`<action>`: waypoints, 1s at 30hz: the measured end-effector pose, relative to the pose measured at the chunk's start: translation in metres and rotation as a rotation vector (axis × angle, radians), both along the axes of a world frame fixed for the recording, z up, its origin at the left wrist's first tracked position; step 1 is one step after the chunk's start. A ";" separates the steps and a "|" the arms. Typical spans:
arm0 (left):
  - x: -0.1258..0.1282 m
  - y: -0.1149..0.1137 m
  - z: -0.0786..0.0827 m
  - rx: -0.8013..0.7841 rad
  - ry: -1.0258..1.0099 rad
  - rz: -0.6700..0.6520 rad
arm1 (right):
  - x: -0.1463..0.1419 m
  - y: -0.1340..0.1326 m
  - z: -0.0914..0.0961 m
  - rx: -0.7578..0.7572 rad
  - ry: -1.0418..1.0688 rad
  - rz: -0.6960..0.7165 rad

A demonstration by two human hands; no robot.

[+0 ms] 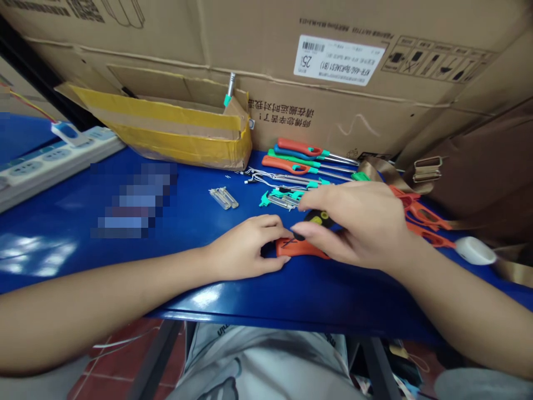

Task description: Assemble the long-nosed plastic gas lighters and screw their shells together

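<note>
My left hand (245,247) rests on the blue table (166,266), fingers curled against the end of an orange lighter shell (297,248). My right hand (358,225) covers the shell's other end and pinches a small black and yellow tool (318,218) over it. Just behind my hands lie small teal and metal parts (283,197) and thin white wires (262,178).
Several long lighters (297,154) in red, blue, green and orange lie at the back. Orange shells (425,219) and a white piece (477,250) sit at right. Metal tubes (224,198), a taped carton (175,130), a power strip (50,158) and big cardboard boxes (333,66) surround the table.
</note>
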State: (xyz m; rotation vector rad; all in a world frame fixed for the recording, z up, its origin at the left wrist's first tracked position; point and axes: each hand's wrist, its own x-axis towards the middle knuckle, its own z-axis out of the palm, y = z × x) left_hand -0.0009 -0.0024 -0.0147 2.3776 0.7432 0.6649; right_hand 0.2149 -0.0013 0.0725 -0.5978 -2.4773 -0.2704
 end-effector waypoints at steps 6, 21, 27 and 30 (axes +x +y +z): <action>0.000 0.000 -0.001 0.009 -0.004 0.000 | -0.001 0.001 0.002 -0.228 0.044 0.090; 0.000 -0.001 -0.001 0.012 -0.005 0.024 | -0.001 -0.002 0.008 -0.218 -0.004 0.084; 0.000 0.000 0.001 0.015 0.003 0.014 | 0.001 -0.007 0.013 -0.250 -0.062 0.170; 0.000 -0.001 0.000 -0.004 -0.004 0.017 | 0.000 -0.009 0.015 -0.262 -0.086 0.129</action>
